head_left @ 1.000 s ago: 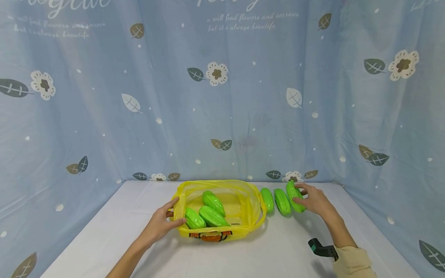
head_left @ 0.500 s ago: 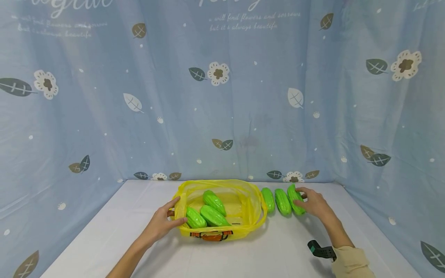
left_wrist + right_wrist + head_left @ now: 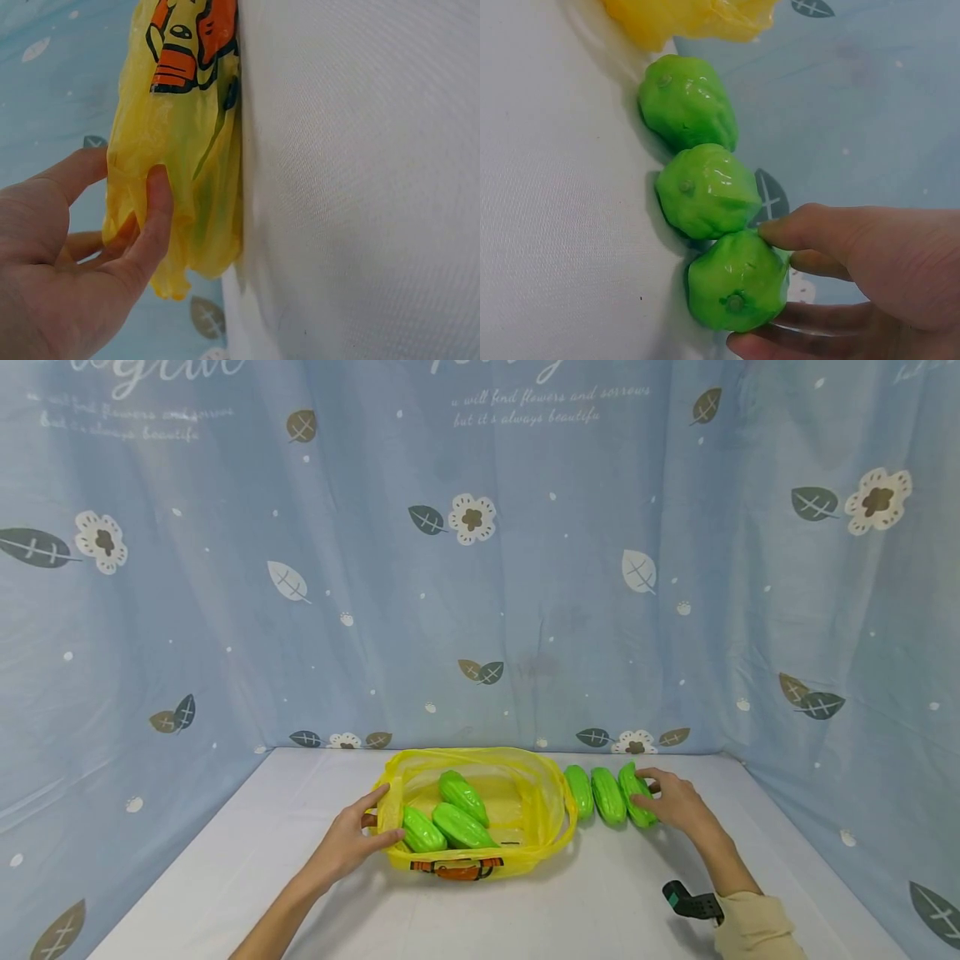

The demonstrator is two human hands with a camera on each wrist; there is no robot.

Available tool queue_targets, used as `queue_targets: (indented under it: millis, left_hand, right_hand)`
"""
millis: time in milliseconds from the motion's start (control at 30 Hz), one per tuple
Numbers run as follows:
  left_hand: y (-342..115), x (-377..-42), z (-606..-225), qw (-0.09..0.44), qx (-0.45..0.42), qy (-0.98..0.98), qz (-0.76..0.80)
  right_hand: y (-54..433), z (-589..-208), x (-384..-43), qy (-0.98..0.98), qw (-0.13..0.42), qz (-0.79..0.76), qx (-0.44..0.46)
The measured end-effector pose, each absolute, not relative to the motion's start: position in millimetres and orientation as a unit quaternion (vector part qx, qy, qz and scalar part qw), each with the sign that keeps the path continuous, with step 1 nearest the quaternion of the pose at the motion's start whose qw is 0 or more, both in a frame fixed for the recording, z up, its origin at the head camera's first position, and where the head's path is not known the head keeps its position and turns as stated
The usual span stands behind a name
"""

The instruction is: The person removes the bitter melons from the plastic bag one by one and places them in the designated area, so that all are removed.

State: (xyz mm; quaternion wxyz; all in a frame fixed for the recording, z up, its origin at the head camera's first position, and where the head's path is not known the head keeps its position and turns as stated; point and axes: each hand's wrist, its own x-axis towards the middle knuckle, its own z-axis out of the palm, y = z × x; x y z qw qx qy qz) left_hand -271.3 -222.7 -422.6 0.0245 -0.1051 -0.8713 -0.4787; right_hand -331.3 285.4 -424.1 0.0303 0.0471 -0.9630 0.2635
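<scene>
A yellow plastic bag (image 3: 517, 856) lies with its mouth spread wide, and three glossy green ridged gourds (image 3: 462, 827) are inside it. My left hand (image 3: 348, 839) grips the bag's left rim; the left wrist view shows its fingers and thumb (image 3: 159, 214) on the thin plastic. Right of the bag, three more such gourds stand in a row, lengthwise away from me. My right hand (image 3: 678, 802) holds the rightmost gourd (image 3: 739, 281) between thumb and fingers. That gourd touches the middle one (image 3: 705, 191), which touches the left one (image 3: 686, 101), as the right wrist view shows.
Everything rests on a white-covered table (image 3: 600, 893). A blue patterned curtain (image 3: 525, 610) hangs behind it and along both sides. At the right sleeve (image 3: 757, 927), a black wrist device (image 3: 690, 902) sticks out above the table.
My right hand has brought the rightmost gourd down and slightly left against its neighbour. The middle gourd has shifted slightly left. My left hand stays on the bag.
</scene>
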Motion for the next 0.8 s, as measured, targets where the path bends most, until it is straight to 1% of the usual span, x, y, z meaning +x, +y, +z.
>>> queue_targets:
  millis: [167, 367, 567, 800]
  left_hand:
    - [-222.7, -271.7, -423.0, 0.026, -0.112, -0.872, -0.475]
    - [-221.8, -273.3, -425.2, 0.021, -0.096, -0.869, -0.484]
    - [-223.1, -272.6, -425.4, 0.024, -0.11, -0.874, -0.472]
    - [-221.3, -273.5, -425.7, 0.03, -0.094, -0.876, -0.472]
  right_hand:
    - [285.1, -423.4, -329.1, -0.962, 0.03, 0.267, 0.047]
    - [284.1, -421.8, -327.4, -0.962, 0.028, 0.269, 0.046]
    - [284.4, -417.7, -325.4, -0.962, 0.025, 0.268, 0.041]
    - [284.2, -415.3, -325.5, -0.961, 0.031, 0.273, 0.032]
